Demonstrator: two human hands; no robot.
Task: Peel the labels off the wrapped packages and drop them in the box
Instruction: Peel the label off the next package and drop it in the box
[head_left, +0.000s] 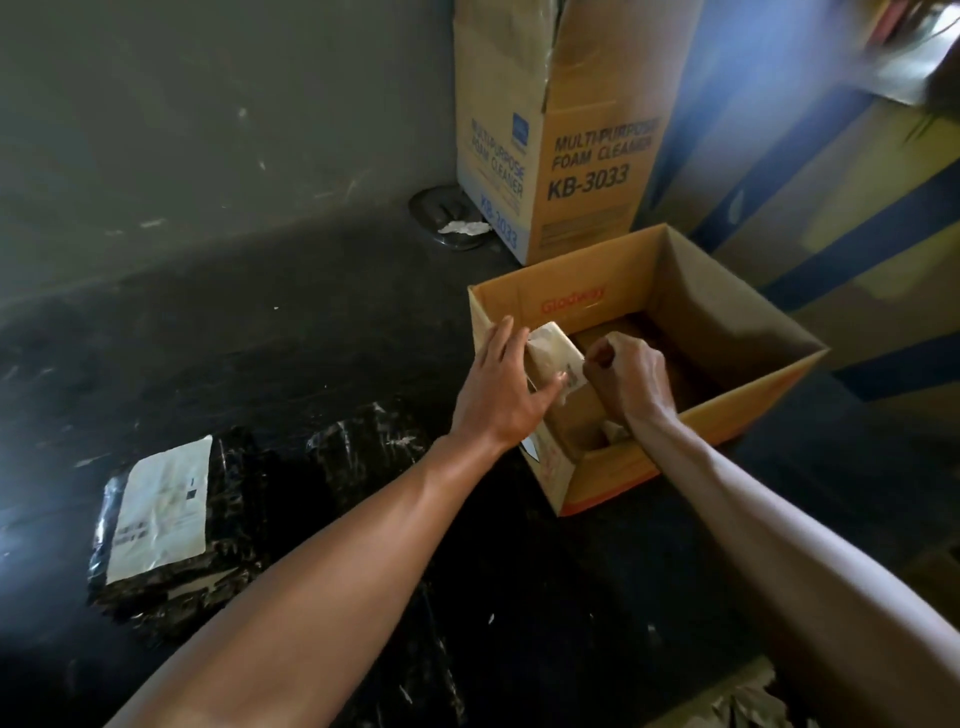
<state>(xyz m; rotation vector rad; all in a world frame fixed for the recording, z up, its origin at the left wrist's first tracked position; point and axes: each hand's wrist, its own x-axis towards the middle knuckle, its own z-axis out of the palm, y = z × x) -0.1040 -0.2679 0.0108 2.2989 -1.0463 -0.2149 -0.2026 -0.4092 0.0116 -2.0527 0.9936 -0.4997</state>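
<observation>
**Over the open box: label ready to drop**

Right of centre in the frame, both your hands meet above the near-left wall of the open box (691, 291). Your left hand (501, 387) has its fingers spread fairly wide, thumb and palm against a pale peeled label (553, 351). Your right hand (631, 371) is curled nearly closed, fingertips pinching at the label's right edge, as if picking it off sticky skin.

This looks like the dropping step. Next you need to free the label from both hands so it falls inside, then turn to the black wrapped package (171, 525) at lower left, whose white label (163, 509) is still on.

Blur hides whether the peeled label is stuck to your left palm. The box's contents are shadowed, and the tall carton (571, 156) behind is cut off at the top.
</observation>
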